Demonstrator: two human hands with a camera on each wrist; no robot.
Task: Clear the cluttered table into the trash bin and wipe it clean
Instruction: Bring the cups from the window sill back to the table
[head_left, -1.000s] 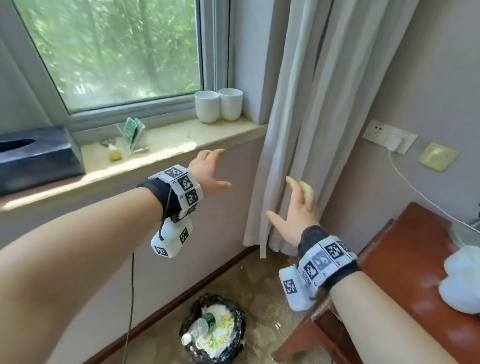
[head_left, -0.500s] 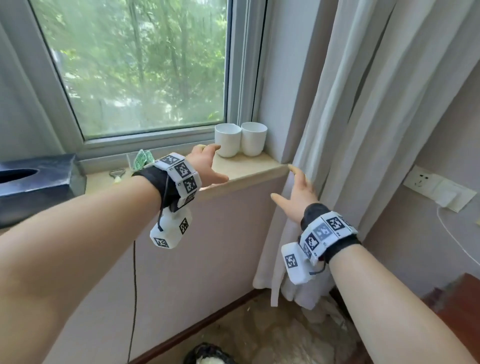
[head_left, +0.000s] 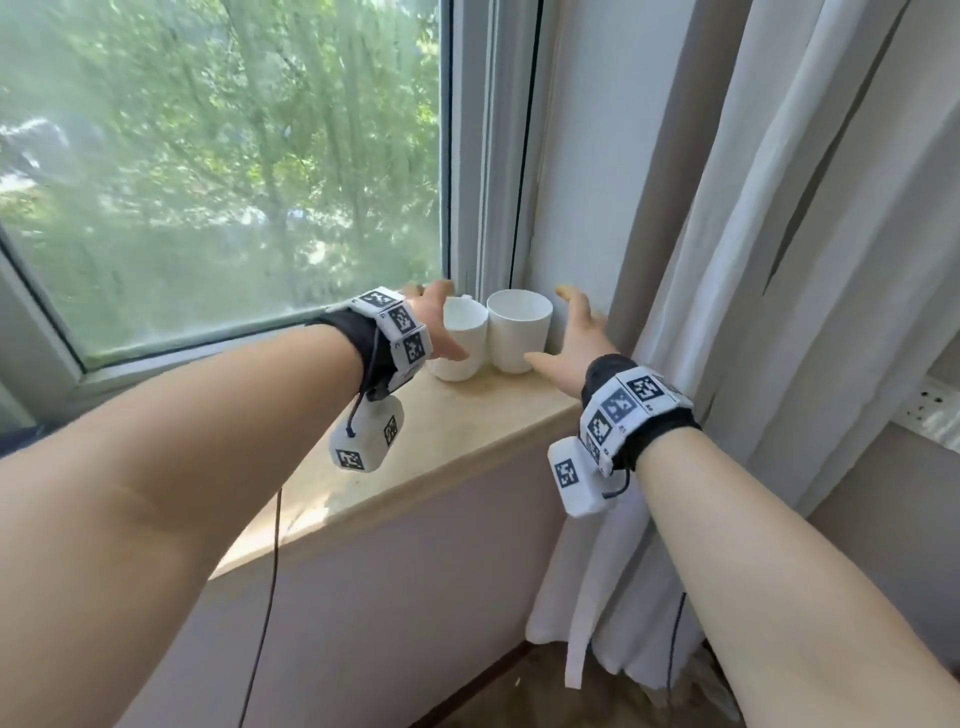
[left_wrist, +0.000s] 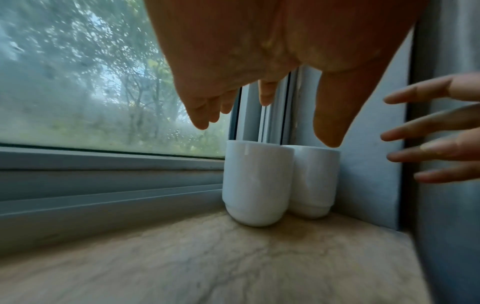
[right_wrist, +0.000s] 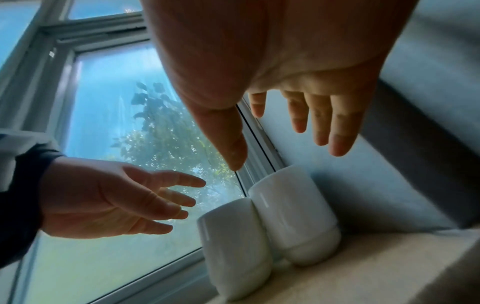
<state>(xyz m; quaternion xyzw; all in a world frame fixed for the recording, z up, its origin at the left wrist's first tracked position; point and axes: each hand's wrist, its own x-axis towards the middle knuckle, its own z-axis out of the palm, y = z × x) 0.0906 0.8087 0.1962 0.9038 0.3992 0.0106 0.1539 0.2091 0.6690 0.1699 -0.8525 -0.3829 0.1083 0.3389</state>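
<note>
I have both hands up at the windowsill (head_left: 415, 441), at its right end by the window frame, where two white cups (head_left: 519, 330) stand upright and touching each other in the corner. My left hand (head_left: 439, 327) sits just beside the left cup (head_left: 460, 338), fingers spread and relaxed; from the left wrist camera the fingertips (left_wrist: 201, 121) hang above the rim and grip nothing. In the head view the thumb crosses in front of that cup, but I cannot tell whether it touches. My right hand (head_left: 574, 338) is just to the right of the right cup (right_wrist: 293, 216), between it and the pale curtain (head_left: 753, 260), palm open, fingers straight and apart, holding nothing; its thumb points down near the rim. Both wrists carry black bands with white marker blocks. The windowsill is pale marbled stone. Neither the bench nor the trash bin is in sight in any of my views.
</note>
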